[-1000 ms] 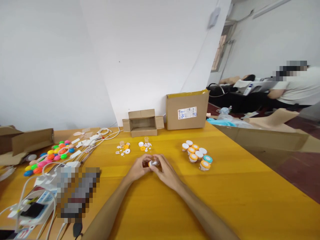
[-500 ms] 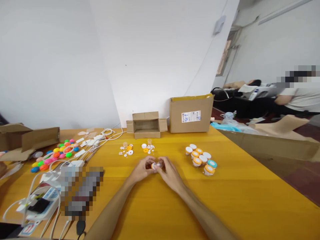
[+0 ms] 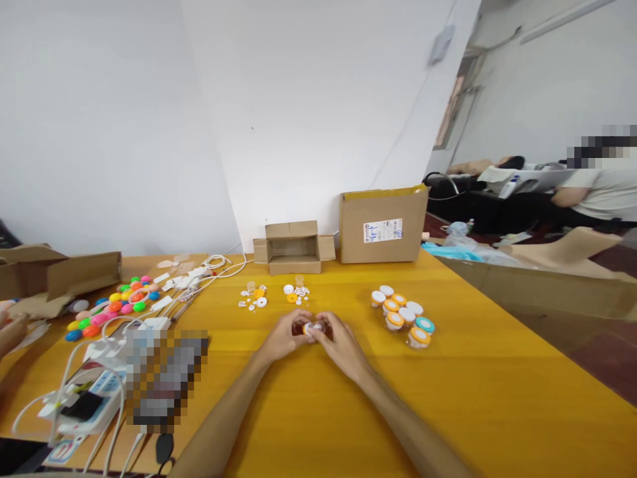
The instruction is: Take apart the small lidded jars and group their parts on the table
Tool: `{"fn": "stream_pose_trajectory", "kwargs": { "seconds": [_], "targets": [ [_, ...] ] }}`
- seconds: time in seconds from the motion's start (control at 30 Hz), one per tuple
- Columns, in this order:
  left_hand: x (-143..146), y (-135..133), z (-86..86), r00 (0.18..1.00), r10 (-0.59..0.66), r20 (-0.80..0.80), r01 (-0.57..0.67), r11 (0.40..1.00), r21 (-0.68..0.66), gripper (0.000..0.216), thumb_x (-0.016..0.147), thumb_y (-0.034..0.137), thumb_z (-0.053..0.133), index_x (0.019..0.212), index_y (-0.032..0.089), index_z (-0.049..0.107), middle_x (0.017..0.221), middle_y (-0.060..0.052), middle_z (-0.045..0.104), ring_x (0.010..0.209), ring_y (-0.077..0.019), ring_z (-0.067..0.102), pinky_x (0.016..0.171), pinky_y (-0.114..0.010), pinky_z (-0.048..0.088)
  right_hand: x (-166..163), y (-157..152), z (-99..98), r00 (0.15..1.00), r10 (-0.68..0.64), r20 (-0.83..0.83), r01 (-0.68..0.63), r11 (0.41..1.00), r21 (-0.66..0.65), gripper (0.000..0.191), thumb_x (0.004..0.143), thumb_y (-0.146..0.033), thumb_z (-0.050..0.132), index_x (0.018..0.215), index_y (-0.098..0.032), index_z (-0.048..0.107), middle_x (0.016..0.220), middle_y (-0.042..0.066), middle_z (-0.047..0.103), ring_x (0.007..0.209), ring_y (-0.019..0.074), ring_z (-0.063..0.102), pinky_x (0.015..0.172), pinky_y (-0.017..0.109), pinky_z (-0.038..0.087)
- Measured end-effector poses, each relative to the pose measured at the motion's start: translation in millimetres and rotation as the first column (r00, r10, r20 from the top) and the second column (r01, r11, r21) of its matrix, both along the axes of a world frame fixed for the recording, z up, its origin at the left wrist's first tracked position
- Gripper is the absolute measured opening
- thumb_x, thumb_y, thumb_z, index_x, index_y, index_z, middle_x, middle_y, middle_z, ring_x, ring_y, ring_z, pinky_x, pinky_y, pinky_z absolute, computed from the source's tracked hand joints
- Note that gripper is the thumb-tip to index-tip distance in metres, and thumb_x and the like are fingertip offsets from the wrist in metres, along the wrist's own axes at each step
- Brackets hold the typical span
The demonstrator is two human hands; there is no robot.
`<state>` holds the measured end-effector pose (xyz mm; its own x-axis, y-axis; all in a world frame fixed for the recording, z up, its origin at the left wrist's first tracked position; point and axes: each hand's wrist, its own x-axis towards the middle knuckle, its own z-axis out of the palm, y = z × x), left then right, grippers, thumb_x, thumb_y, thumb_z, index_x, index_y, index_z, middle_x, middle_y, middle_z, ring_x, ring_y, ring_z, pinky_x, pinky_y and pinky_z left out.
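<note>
Between my two hands is a small clear plastic jar with an orange-and-white lid, partly covered by fingers. My left hand grips its left side, fingers curled round it. From the right, my right hand closes on the same jar with thumb and fingers. Just beyond the hands lie two groups of loose parts: one has a clear cup with an orange ring, the other a second clear cup and a white ring. To the right stand several lidded jars with white, orange and teal tops.
An opened small carton and a large taped box stand at the back. Leftward are colourful balls, cables, a power strip and a pixelated dark object. Another person's hand shows at the left edge; a person sits far right.
The whole view has shifted slightly, moving the table's things a little to the right. Both hands keep hold of the jar, with hardly any change in their grip.
</note>
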<state>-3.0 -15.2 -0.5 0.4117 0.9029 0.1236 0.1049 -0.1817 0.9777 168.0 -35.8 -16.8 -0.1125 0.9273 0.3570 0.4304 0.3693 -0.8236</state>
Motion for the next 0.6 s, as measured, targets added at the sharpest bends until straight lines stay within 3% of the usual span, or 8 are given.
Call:
{"fn": "stream_pose_trajectory", "kwargs": {
  "seconds": [0.1, 0.23, 0.33, 0.43, 0.6],
  "targets": [
    [0.0, 0.4, -1.4, 1.0, -0.006, -0.005, 0.006, 1.0, -0.005, 0.051, 0.062, 0.04, 0.086, 0.102, 0.018, 0.064, 0.092, -0.005, 0.073, 0.082, -0.0188, 0.066, 0.078, -0.031, 0.05, 1.5, -2.1, 2.8, 0.998, 0.063, -0.001, -0.063, 0.997, 0.035, 0.012, 0.085, -0.031, 0.056, 0.093, -0.025, 0.062, 0.091, 0.003, 0.067, 0.085, 0.0218, 0.063, 0.081, 0.035, 0.051],
    [0.1, -0.1, 0.6, 1.0, -0.025, -0.011, 0.025, 1.0, 0.007, 0.048, 0.064, 0.041, 0.084, 0.101, 0.017, 0.064, 0.091, -0.005, 0.073, 0.082, -0.019, 0.065, 0.077, -0.031, 0.05, 3.4, -5.0, 4.0, 0.985, 0.169, -0.047, -0.163, 0.981, 0.103, 0.013, 0.087, -0.03, 0.054, 0.097, -0.026, 0.062, 0.098, 0.004, 0.066, 0.095, 0.0219, 0.062, 0.087, 0.035, 0.049],
    [-0.1, -0.6, 3.2, 1.0, -0.025, -0.019, 0.025, 0.999, 0.024, 0.044, 0.066, 0.039, 0.083, 0.099, 0.017, 0.064, 0.094, -0.006, 0.073, 0.085, -0.0198, 0.065, 0.08, -0.031, 0.049, 1.6, -2.3, 0.3, 0.995, 0.078, -0.062, -0.074, 0.996, 0.055, 0.024, 0.083, -0.035, 0.061, 0.104, -0.025, 0.06, 0.102, 0.005, 0.066, 0.094, 0.0228, 0.062, 0.086, 0.036, 0.049],
    [-0.4, -0.6, 4.2, 0.999, -0.018, -0.026, 0.019, 1.0, 0.019, 0.042, 0.065, 0.036, 0.083, 0.099, 0.018, 0.065, 0.096, -0.006, 0.072, 0.087, -0.0201, 0.065, 0.082, -0.032, 0.049, 0.3, -0.6, 0.0, 1.0, 0.001, -0.019, -0.002, 1.0, -0.014, 0.018, 0.083, -0.037, 0.06, 0.095, -0.024, 0.06, 0.09, 0.003, 0.067, 0.083, 0.0219, 0.063, 0.079, 0.035, 0.05],
    [-0.8, -1.0, 4.0, 0.999, -0.029, -0.017, 0.029, 1.0, 0.002, 0.043, 0.064, 0.035, 0.084, 0.099, 0.018, 0.065, 0.094, -0.005, 0.072, 0.087, -0.0204, 0.065, 0.082, -0.032, 0.049, 4.5, -6.0, 8.9, 0.987, 0.161, 0.011, -0.161, 0.982, 0.094, 0.011, 0.088, -0.027, 0.052, 0.092, -0.025, 0.062, 0.096, 0.004, 0.066, 0.093, 0.0218, 0.062, 0.087, 0.035, 0.048]
  ]
}}
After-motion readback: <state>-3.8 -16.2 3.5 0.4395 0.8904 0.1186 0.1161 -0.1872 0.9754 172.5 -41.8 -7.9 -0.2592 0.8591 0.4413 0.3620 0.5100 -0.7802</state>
